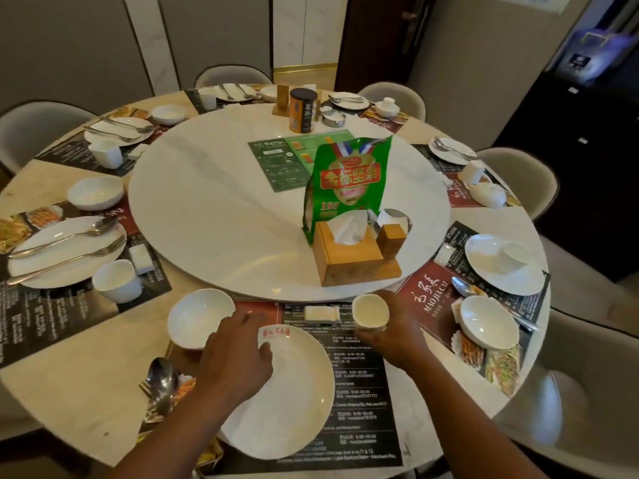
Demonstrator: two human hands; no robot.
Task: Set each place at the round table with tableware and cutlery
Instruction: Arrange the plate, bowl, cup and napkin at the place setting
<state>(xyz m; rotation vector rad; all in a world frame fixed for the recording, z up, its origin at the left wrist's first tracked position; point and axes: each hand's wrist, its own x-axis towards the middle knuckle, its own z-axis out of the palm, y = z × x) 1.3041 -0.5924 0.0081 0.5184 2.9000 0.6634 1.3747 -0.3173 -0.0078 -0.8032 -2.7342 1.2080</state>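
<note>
At the near place a white plate (294, 402) lies on a dark placemat (363, 392). My left hand (235, 357) rests on the plate's left rim, its fingers touching a white bowl (198, 316) that sits just beyond. My right hand (390, 326) grips a small white cup (370, 311), upright, above the mat's far right part. A spoon (160, 378) lies left of the plate. A small white rest (321, 313) sits at the mat's far edge.
A white turntable (214, 209) fills the table's middle, carrying a wooden tissue box (349, 257), a green snack bag (345, 181) and a tin (302, 110). Other places around the rim hold plates, bowls, cups and cutlery. Chairs ring the table.
</note>
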